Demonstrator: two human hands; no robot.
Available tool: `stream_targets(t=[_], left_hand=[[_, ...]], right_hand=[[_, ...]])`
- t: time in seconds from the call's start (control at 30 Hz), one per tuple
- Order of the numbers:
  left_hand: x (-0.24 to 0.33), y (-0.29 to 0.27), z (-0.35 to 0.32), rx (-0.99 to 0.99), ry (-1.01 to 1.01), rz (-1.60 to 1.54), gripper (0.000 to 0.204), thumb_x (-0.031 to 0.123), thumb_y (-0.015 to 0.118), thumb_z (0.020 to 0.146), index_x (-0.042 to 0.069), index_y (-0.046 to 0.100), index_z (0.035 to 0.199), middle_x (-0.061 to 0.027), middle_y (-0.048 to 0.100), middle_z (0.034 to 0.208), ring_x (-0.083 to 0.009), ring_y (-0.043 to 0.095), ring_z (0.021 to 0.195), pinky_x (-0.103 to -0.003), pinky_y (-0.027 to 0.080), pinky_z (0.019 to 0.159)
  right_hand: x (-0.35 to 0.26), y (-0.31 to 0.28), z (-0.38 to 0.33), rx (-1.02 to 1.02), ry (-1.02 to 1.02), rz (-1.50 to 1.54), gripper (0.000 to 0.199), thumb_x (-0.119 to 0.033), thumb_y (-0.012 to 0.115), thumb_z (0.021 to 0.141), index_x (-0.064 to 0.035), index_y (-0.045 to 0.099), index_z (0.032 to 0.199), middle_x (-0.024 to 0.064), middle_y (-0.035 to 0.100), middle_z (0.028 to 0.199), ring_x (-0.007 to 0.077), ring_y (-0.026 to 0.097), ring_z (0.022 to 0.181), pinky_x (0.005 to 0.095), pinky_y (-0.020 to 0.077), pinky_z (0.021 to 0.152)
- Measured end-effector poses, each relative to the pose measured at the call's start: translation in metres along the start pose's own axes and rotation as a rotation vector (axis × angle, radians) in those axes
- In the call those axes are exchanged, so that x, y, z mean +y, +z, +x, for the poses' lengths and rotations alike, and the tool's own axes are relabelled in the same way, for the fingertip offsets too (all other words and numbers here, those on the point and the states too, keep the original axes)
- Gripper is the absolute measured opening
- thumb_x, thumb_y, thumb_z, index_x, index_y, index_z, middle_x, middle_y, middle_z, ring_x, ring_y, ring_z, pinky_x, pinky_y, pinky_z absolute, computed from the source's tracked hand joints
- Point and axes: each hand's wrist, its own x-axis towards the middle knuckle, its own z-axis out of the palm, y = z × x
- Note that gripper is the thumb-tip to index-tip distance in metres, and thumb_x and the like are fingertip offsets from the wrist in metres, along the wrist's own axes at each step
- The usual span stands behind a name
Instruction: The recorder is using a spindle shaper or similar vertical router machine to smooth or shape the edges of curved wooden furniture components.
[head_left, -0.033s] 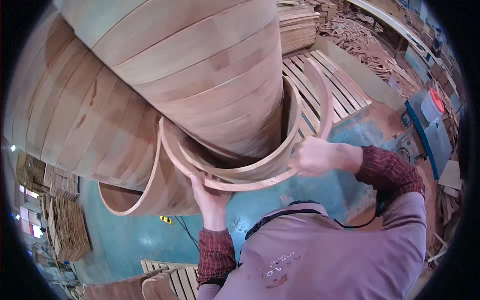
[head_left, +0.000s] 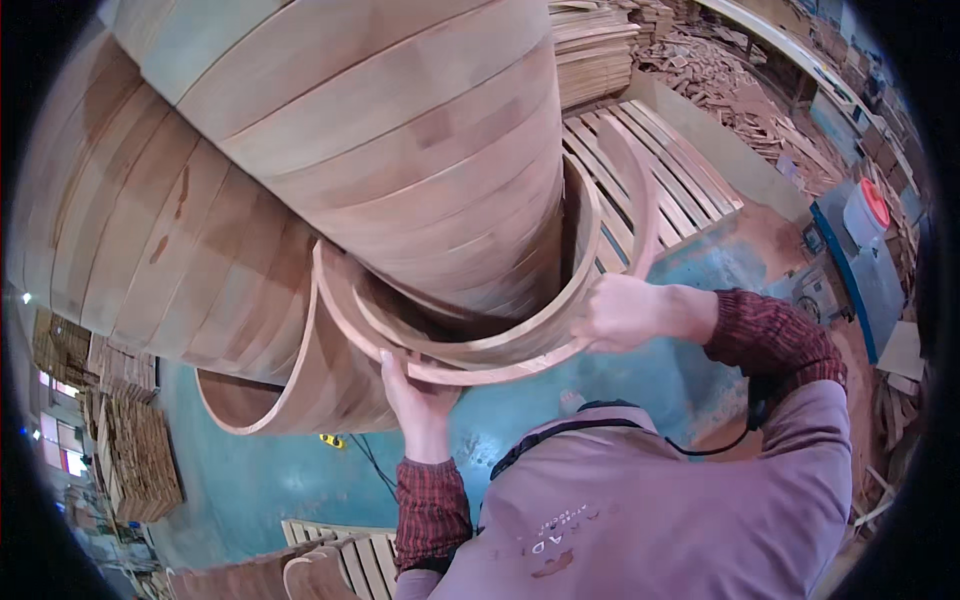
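A curved, pale wooden band (head_left: 490,376) bows toward me around the near end of a tall stack of curved wooden pieces (head_left: 420,130). My left hand (head_left: 418,400) grips the band's front left part, thumb on the rim and the other fingers mostly hidden beneath. On its front right part my right hand (head_left: 625,312) is closed in a fist. Beyond the right hand, the band's free end rises beside the stack. Inside the band sits the stack's nearest curved piece (head_left: 585,215); whether the two touch is unclear. A second stack (head_left: 150,220) leans at the left.
A slatted wooden pallet (head_left: 690,190) lies beyond my right hand, near a heap of wood offcuts (head_left: 720,85). To the right, a white bucket with a red lid (head_left: 866,212) stands by a blue-edged surface. A yellow object (head_left: 332,440) and dark cables lie on the floor.
The band has shifted very slightly left, both hands moving with it and keeping their grip. The stacks look the same.
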Motion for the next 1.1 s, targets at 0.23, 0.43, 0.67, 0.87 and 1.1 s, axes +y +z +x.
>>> stream_targets(t=[0.23,0.43,0.67,0.87,1.1], left_hand=[[-0.033,-0.030,0.060,0.233,0.226,0.233,0.056,0.040,0.061,0.103,0.006,0.047,0.145,-0.0108,0.056,0.140,-0.0290,0.057,0.127,-0.052,0.050,0.107],[-0.031,-0.023,0.094,0.316,0.246,0.344,0.060,0.040,0.062,0.103,0.003,0.045,0.147,-0.0096,0.054,0.140,-0.0244,0.055,0.127,-0.044,0.049,0.104],[-0.026,-0.036,0.103,0.291,0.241,0.390,0.058,0.039,0.064,0.102,0.003,0.047,0.145,-0.0099,0.056,0.134,-0.0239,0.058,0.122,-0.044,0.052,0.100],[-0.020,-0.028,0.112,0.330,0.195,0.508,0.052,0.034,0.061,0.102,0.001,0.048,0.141,-0.0086,0.057,0.129,-0.0201,0.058,0.117,-0.040,0.049,0.097],[-0.002,-0.035,0.116,0.266,0.226,0.420,0.044,0.028,0.059,0.102,0.001,0.051,0.136,-0.0082,0.059,0.122,-0.0194,0.059,0.112,-0.040,0.050,0.096]], right_hand=[[0.072,0.026,0.025,-0.073,-0.140,0.081,0.026,-0.029,0.074,0.080,-0.0067,0.062,0.085,0.0124,0.067,0.072,0.0355,0.070,0.073,0.0487,0.0534,0.065],[0.089,0.044,0.042,-0.051,-0.119,-0.002,0.030,-0.031,0.076,0.079,-0.0088,0.064,0.096,0.0096,0.071,0.091,0.0296,0.071,0.089,0.0426,0.0536,0.076],[0.113,0.020,0.007,0.813,0.398,0.014,0.054,-0.027,0.079,0.079,-0.0054,0.065,0.126,0.0199,0.062,0.131,0.0403,0.058,0.124,0.0479,0.0428,0.111],[0.173,0.065,0.011,1.123,0.868,1.251,0.073,-0.003,0.063,0.084,0.0009,0.042,0.153,0.0151,0.054,0.147,0.0280,0.050,0.138,0.0395,0.0369,0.118],[0.149,0.072,0.028,1.126,0.980,1.145,0.074,0.003,0.051,0.083,0.0009,0.038,0.156,0.0134,0.053,0.147,0.0264,0.049,0.137,0.0361,0.0350,0.118]])
